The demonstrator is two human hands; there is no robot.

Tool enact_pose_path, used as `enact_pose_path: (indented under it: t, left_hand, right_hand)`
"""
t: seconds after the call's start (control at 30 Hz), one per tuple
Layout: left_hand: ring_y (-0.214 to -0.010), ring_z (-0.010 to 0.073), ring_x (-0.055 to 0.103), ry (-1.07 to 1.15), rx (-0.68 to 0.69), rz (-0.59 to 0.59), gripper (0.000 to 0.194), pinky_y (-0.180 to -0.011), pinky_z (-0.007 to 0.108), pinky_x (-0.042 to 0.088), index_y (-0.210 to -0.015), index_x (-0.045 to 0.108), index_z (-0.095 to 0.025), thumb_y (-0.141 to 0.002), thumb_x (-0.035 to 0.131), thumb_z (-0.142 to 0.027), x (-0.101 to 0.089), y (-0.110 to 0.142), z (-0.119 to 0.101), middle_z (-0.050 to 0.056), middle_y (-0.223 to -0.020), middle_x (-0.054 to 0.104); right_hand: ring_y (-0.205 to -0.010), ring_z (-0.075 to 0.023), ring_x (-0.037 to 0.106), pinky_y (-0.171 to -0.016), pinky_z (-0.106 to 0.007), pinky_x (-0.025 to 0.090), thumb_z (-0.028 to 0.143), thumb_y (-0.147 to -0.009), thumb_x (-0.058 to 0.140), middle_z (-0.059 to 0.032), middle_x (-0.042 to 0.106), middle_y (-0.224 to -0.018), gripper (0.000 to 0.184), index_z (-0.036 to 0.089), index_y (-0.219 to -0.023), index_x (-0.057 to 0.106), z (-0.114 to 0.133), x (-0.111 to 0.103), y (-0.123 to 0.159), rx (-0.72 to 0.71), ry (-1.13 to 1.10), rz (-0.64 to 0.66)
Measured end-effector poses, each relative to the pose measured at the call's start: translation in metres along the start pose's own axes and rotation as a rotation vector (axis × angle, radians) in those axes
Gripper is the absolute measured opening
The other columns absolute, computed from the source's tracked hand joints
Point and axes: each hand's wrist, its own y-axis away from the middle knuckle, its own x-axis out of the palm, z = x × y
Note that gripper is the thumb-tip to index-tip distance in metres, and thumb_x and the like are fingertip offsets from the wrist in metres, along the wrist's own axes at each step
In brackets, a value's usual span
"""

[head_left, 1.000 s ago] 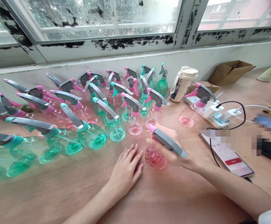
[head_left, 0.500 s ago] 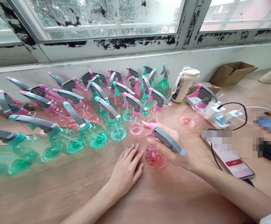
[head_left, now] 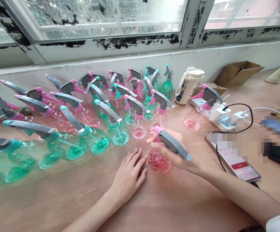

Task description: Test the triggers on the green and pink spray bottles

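My right hand (head_left: 178,154) is wrapped round a pink spray bottle (head_left: 158,161) with a grey trigger head (head_left: 173,145), standing on the wooden table (head_left: 82,199). Flat on the table just left of that bottle lies my left hand (head_left: 129,174), fingers stretched out and holding nothing. Beyond both hands stand several pink and green spray bottles (head_left: 116,129) in rows, running from the far left to the middle.
A single pink spray bottle (head_left: 200,112) stands by a white power strip (head_left: 223,117) with black and white cables. A phone (head_left: 236,161) lies at the right. A lidded cup (head_left: 187,85) and an open cardboard box (head_left: 238,72) stand along the wall under the window.
The right hand has shifted the pink bottle slightly away from me, toward the rows. The left hand has stayed flat in place.
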Motion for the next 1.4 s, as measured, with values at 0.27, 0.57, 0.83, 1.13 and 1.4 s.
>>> enact_pose_path:
  t: [0.27,0.57,0.83,1.13,1.4]
  left_hand:
    - [-0.129,0.0302,0.051,0.015,-0.003,-0.014,0.038,-0.103,0.05,0.046,-0.129,0.057,-0.017,-0.094,0.05,-0.026,0.001,0.001,0.001,0.015,-0.138,0.056]
    - [-0.128,0.0294,0.051,0.009,0.003,-0.013,0.037,-0.104,0.049,0.046,-0.129,0.057,-0.017,-0.094,0.049,-0.027,0.001,0.001,0.0,0.015,-0.139,0.055]
    - [-0.128,0.0305,0.051,-0.009,0.005,-0.009,0.036,-0.103,0.05,0.047,-0.128,0.057,-0.016,-0.094,0.05,-0.026,0.0,0.001,0.0,0.015,-0.139,0.055]
    - [-0.127,0.0316,0.052,-0.016,0.012,0.006,0.036,-0.101,0.051,0.048,-0.127,0.058,-0.014,-0.094,0.049,-0.026,-0.001,0.0,0.0,0.016,-0.137,0.056]
    - [-0.129,0.0318,0.049,-0.013,0.0,0.036,0.039,-0.103,0.051,0.046,-0.13,0.056,-0.014,-0.094,0.05,-0.026,0.001,0.001,0.0,0.016,-0.14,0.053]
  right_hand:
    - [-0.059,-0.013,0.053,-0.059,-0.028,0.046,0.028,-0.089,0.055,0.0026,0.051,-0.064,0.021,0.021,-0.071,0.048,-0.003,0.001,0.002,-0.041,0.092,0.002]
    - [-0.09,-0.0197,0.068,-0.079,-0.032,0.055,0.028,-0.091,0.058,-0.0063,0.068,-0.1,0.019,0.021,-0.108,0.062,-0.006,0.002,0.006,0.055,-0.076,0.043]
    - [-0.11,-0.0242,0.063,-0.091,-0.04,0.054,0.022,-0.089,0.06,-0.0107,0.062,-0.127,0.04,0.023,-0.128,0.052,-0.004,0.004,0.008,0.066,-0.067,-0.024]
    - [-0.099,-0.0225,0.069,-0.082,-0.033,0.057,0.025,-0.091,0.057,-0.0066,0.072,-0.098,0.021,0.021,-0.11,0.063,-0.003,0.003,0.005,0.034,-0.041,-0.002]
    - [-0.064,-0.0127,0.06,-0.061,-0.024,0.049,0.024,-0.09,0.057,0.0001,0.062,-0.073,0.009,0.02,-0.082,0.057,0.004,0.0,-0.002,0.01,0.024,0.005]
